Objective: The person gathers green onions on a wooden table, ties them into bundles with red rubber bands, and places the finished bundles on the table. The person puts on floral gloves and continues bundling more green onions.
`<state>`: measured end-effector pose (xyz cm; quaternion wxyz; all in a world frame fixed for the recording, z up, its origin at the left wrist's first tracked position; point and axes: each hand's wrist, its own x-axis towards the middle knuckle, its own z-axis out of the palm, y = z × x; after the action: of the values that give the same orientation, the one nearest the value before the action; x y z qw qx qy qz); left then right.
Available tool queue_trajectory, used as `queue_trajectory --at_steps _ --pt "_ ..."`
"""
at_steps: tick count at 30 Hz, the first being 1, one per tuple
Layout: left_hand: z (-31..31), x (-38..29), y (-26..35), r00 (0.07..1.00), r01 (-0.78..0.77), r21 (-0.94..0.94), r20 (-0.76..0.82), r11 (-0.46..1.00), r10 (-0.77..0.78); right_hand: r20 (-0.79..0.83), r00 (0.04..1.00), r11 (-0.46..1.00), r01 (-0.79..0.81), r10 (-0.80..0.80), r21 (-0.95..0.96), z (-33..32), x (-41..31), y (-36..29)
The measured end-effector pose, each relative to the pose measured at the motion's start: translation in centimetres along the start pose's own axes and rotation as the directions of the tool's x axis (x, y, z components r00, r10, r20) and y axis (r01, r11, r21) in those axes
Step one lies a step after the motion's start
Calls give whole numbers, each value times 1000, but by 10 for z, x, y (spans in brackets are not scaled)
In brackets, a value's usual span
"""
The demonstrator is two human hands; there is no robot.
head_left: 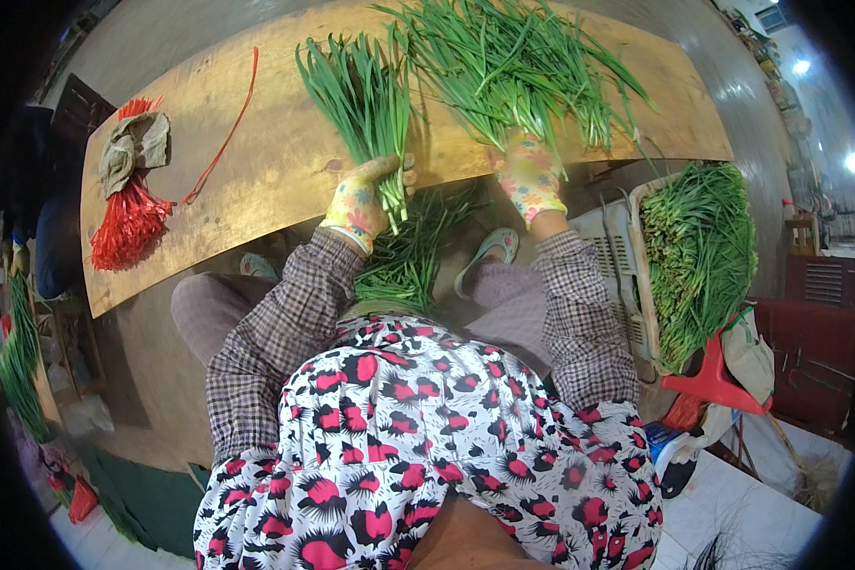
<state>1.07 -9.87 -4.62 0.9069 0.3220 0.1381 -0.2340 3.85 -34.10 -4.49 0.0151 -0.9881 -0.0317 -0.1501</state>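
My left hand [370, 192], in a floral-printed glove, is closed around the pale lower stems of a bunch of green garlic chives [363, 100]. The leaves fan out away from me over the wooden board, and the stem ends poke out below the fingers. My right hand [531, 171], in a matching glove, is at the board's near edge, its fingers at the stem ends of a large loose heap of chives [499, 64]. The leaves and the glove hide whether those fingers are closed on any stems.
The wooden board [285, 153] spans the front. At its left lie red plastic ties [132, 228] wrapped in cloth [137, 146] and one loose red strip [231, 132]. Chives fill a plastic crate [638, 263] at right; more chives [406, 263] lie below, between my legs. A red stool [716, 377] stands nearby.
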Motion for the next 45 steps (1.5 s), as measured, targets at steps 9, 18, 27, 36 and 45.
queue_trajectory --at_steps 9,18,27,36,45 --pt "-2 3 -2 1000 -4 27 -11 1000 4 464 885 807 -291 23 515 -24 11 -8" --pt "2 2 -9 1000 8 10 -12 1000 -8 604 721 -373 -693 -339 617 -30 -33 -41" --pt "12 3 -17 1000 17 119 11 993 -18 635 676 -225 -730 -375 645 -20 -39 -58" --pt "-13 16 -30 969 -244 394 140 886 205 543 840 717 -370 -14 591 -34 -34 -64" --pt "31 -12 -13 993 105 356 -94 928 -76 558 830 212 -545 -3 811 -11 -24 -69"
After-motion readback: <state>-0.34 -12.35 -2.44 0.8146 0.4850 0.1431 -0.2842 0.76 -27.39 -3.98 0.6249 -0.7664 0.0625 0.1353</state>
